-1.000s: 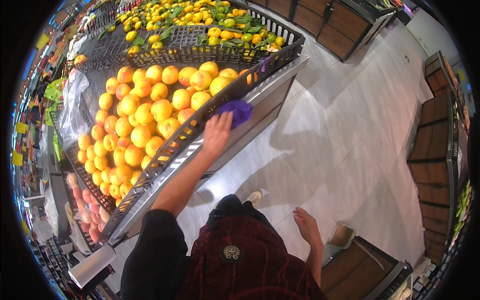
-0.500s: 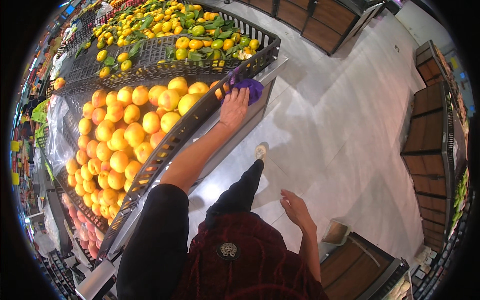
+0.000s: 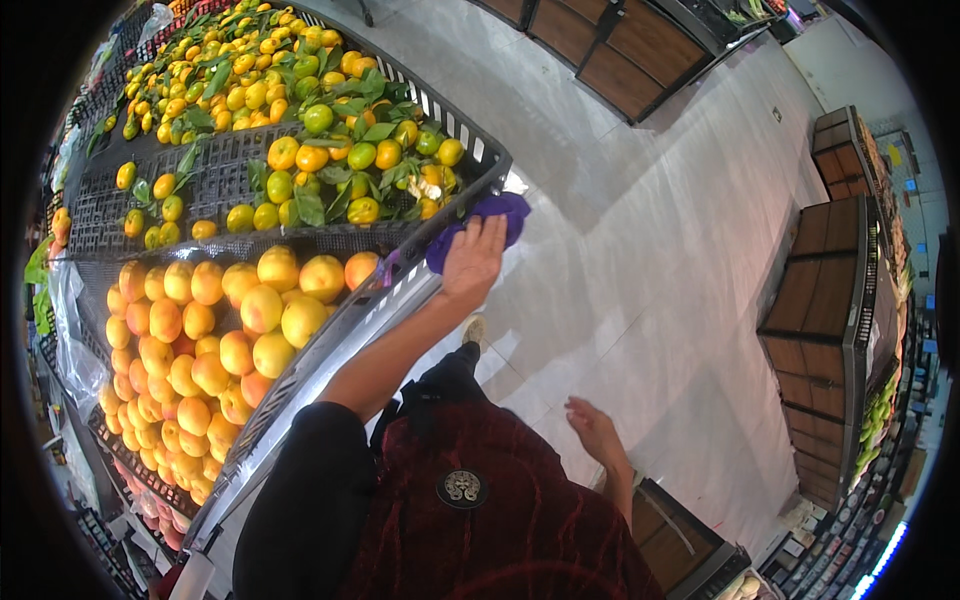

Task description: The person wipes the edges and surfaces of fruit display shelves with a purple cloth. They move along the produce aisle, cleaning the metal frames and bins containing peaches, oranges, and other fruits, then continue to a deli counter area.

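Purple cloth (image 3: 485,222) lies flat under my left hand (image 3: 472,262), fingers spread pressing it on the fruit stand's rim (image 3: 395,292); my right hand (image 3: 592,432) hangs empty, loosely open.

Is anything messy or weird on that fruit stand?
Nothing looks spilled or broken. The large orange round fruits sit piled in their bin. The small yellow-green leafy citrus lie thin at one side, with bare black plastic grid showing. The left hand presses a purple cloth on the stand's edge; the right hand hangs empty.
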### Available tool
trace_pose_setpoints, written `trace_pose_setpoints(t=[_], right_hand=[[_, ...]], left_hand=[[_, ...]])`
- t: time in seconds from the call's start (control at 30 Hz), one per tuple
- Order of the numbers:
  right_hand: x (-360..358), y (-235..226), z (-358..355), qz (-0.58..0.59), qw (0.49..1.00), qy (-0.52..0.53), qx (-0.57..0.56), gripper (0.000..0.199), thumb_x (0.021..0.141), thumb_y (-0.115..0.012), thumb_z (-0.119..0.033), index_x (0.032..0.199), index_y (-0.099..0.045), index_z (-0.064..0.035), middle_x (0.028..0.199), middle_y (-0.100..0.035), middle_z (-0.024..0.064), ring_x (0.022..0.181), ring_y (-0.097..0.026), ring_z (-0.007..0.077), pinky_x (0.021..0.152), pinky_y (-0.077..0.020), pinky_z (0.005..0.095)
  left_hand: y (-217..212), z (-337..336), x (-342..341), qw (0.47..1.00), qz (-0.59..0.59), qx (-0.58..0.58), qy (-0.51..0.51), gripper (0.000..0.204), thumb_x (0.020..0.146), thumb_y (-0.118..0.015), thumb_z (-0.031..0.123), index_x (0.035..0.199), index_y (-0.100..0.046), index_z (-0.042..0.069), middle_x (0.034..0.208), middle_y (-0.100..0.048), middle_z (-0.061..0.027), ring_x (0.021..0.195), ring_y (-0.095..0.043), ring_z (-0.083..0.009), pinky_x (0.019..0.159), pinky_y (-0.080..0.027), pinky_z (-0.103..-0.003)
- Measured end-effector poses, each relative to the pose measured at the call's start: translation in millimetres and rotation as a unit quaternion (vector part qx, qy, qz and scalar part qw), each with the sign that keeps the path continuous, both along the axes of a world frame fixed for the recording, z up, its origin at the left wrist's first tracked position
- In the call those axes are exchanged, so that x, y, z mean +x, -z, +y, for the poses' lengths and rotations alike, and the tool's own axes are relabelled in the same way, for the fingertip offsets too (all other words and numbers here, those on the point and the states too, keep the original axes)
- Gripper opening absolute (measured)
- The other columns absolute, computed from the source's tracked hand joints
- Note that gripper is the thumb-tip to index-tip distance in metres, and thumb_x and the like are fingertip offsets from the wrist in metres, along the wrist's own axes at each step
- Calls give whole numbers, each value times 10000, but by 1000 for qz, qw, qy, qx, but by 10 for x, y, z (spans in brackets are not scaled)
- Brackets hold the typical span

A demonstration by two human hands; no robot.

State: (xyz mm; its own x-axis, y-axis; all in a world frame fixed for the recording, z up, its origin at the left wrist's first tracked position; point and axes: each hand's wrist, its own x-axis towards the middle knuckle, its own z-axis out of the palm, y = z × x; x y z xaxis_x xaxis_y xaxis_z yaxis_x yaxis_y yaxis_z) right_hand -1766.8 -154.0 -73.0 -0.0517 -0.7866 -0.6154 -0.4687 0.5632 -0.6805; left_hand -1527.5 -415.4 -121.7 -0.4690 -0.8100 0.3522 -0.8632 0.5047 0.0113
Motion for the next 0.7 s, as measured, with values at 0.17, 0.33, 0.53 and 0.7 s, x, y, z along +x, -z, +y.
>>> trace_pose_setpoints(t=[0.17, 0.33, 0.53, 0.7], right_hand=[[-168, -170, -701, 9, 998, 28, -47, 345, 935, -546, -120, 1255, -523, 8, 1140, -646, 125, 1010, -604, 180, 881, -470, 296], [-434, -93, -886, 8, 1000, -6, 19, 413, 921, -564, -130, 1302, -482, 6, 1198, -612, 142, 1052, -600, 217, 888, -477, 310], [-267, -469, -2104, -220, 961, 93, -142, 946, 812, -698, -252, 1508, -78, -88, 1539, -159, 174, 1343, -343, 364, 913, -495, 423], [-109, -350, -3128, -79, 959, -146, -231, 767, 827, -668, -98, 1472, -254, -63, 1421, -381, 136, 1272, -414, 221, 985, -415, 319]], left_hand=[[429, -281, -351, 921, 289, 250, 78, 482, 772, -519, -40, 1254, -502, -31, 1219, -570, -123, 1096, -544, -313, 905, -453, -367], [-270, -442, -462, 244, 753, 606, -73, 309, 915, -465, 11, 1210, -546, -34, 1129, -629, -121, 1055, -606, -208, 916, -495, -339], [-691, -306, -648, 96, 788, 608, 9, 405, 988, -457, 199, 1332, -407, -8, 1235, -555, -109, 1118, -559, -222, 991, -443, -383], [-840, -424, -827, 430, 673, 601, 18, 505, 987, -468, 261, 1410, -374, 1, 1432, -399, -131, 1331, -358, -226, 1107, -282, -362]])
